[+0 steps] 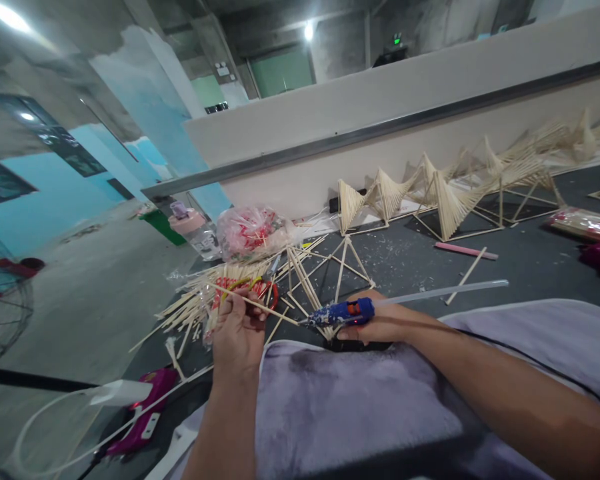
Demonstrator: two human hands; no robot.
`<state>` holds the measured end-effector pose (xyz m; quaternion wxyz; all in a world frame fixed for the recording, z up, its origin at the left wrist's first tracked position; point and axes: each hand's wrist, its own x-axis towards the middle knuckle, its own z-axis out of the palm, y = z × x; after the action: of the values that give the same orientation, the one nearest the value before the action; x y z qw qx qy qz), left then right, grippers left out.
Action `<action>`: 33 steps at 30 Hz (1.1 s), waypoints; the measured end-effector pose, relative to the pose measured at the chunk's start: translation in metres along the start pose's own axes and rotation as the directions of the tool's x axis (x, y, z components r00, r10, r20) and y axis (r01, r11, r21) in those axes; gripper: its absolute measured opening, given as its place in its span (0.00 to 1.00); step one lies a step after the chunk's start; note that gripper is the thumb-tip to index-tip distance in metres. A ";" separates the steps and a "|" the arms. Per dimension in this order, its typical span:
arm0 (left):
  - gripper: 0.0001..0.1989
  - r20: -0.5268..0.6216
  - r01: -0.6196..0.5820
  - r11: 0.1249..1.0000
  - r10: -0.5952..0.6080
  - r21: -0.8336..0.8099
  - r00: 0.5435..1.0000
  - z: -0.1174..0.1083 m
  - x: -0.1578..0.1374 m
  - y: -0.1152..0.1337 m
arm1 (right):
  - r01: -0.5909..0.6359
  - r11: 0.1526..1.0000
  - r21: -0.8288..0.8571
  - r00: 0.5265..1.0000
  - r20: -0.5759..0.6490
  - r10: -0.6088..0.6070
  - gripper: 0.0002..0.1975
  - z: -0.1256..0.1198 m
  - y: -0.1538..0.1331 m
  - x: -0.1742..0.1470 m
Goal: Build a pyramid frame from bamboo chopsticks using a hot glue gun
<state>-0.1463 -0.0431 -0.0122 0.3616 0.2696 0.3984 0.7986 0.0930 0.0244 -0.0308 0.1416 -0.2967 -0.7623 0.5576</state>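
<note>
Pinched in the fingers of my left hand (240, 327) is a thin wooden stick (275, 312). My right hand (375, 327) grips a blue hot glue gun (343, 311), its nozzle meeting the stick's right end. A long clear glue stick (455, 289) runs out of the gun's back. Just beyond the gun stands a frame of glued wooden sticks (347, 267), partly hidden by my right hand and the gun. Behind my left hand lie red-and-yellow-handled scissors (271, 293) and a spread of loose sticks (185, 307).
Finished-looking twisted stick models (445, 207) line the back of the dark table (405, 260). A plastic bag (253, 230) and a clear bottle (200, 233) stand at back left. A purple power strip (145, 413) with a white cable lies front left. A grey-purple cloth (360, 407) covers my lap.
</note>
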 end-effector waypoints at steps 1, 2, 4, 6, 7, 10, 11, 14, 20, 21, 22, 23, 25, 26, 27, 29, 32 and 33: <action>0.08 0.002 0.003 1.000 -0.003 -0.002 1.000 0.000 0.000 0.000 | 0.000 1.000 0.005 1.000 0.002 0.000 0.17 0.000 -0.001 0.000; 0.09 0.004 0.004 1.000 -0.004 -0.004 1.000 0.000 0.000 0.000 | 0.000 1.000 0.009 1.000 0.004 0.000 0.17 0.000 -0.002 -0.001; 0.09 0.003 0.003 1.000 -0.003 -0.001 1.000 0.000 -0.001 0.000 | -0.004 1.000 0.000 1.000 -0.004 0.004 0.16 0.000 -0.003 -0.001; 0.09 0.000 0.000 1.000 0.000 0.005 1.000 0.000 -0.001 0.000 | -0.014 1.000 -0.026 1.000 -0.016 0.014 0.17 -0.001 -0.004 -0.001; 0.09 0.000 0.002 1.000 -0.002 0.006 1.000 0.000 -0.001 0.000 | -0.023 0.999 -0.037 1.000 -0.020 0.023 0.17 -0.001 -0.004 -0.001; 0.09 0.010 0.007 1.000 -0.007 0.002 1.000 -0.001 0.000 -0.001 | -0.046 0.998 -0.039 0.999 -0.016 0.046 0.18 -0.001 -0.002 -0.001; 0.10 0.014 0.007 1.000 -0.007 -0.001 1.000 -0.001 0.000 -0.001 | -0.048 0.998 -0.035 0.999 -0.013 0.048 0.18 -0.001 -0.002 0.000; 0.10 0.017 -0.001 1.000 0.001 -0.001 1.000 -0.001 0.000 -0.002 | -0.040 0.999 -0.032 0.999 -0.001 0.040 0.18 -0.001 0.000 0.000; 0.10 0.012 0.002 1.000 -0.003 0.005 1.000 0.000 0.000 -0.001 | -0.051 0.998 -0.036 0.999 0.002 0.051 0.20 -0.002 0.001 0.000; 0.10 0.008 0.004 1.000 -0.004 0.007 1.000 0.000 0.000 -0.001 | -0.055 0.998 -0.037 0.999 -0.003 0.055 0.20 -0.002 0.002 0.000; 0.10 0.004 0.005 1.000 -0.005 0.009 1.000 0.000 0.000 -0.001 | -0.054 0.998 -0.038 0.999 -0.003 0.054 0.20 -0.002 0.002 0.000; 0.10 0.002 0.005 1.000 -0.005 0.010 1.000 0.000 0.000 -0.001 | -0.050 0.998 -0.037 0.999 -0.004 0.049 0.20 -0.002 0.002 0.000; 0.09 0.007 0.003 1.000 -0.003 0.009 1.000 0.000 0.000 -0.001 | -0.045 0.998 -0.033 0.999 -0.001 0.045 0.21 -0.002 0.003 0.000; 0.09 0.014 0.001 1.000 -0.001 0.005 1.000 0.000 0.000 -0.001 | -0.046 0.998 -0.030 0.999 0.000 0.046 0.21 -0.002 0.003 0.000; 0.09 0.018 0.000 1.000 0.000 0.001 1.000 -0.001 0.000 -0.001 | -0.047 0.999 -0.028 0.999 0.001 0.047 0.21 -0.002 0.004 0.001; 0.10 0.021 0.002 1.000 -0.002 -0.006 1.000 -0.002 0.001 -0.001 | -0.051 0.998 -0.030 0.999 0.006 0.051 0.21 -0.003 0.004 0.001; 0.09 0.024 0.018 1.000 -0.017 -0.024 1.000 -0.003 0.000 0.001 | -0.061 0.997 -0.041 0.998 0.002 0.061 0.21 -0.004 0.005 0.002; 0.09 0.037 0.039 0.999 -0.038 -0.031 0.999 -0.003 0.000 0.001 | -0.069 0.996 -0.049 0.998 -0.008 0.068 0.21 -0.005 0.005 0.002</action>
<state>-0.1486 -0.0449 -0.0125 0.3884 0.2703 0.3842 0.7928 0.0951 0.0303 -0.0338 0.1175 -0.3279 -0.7646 0.5422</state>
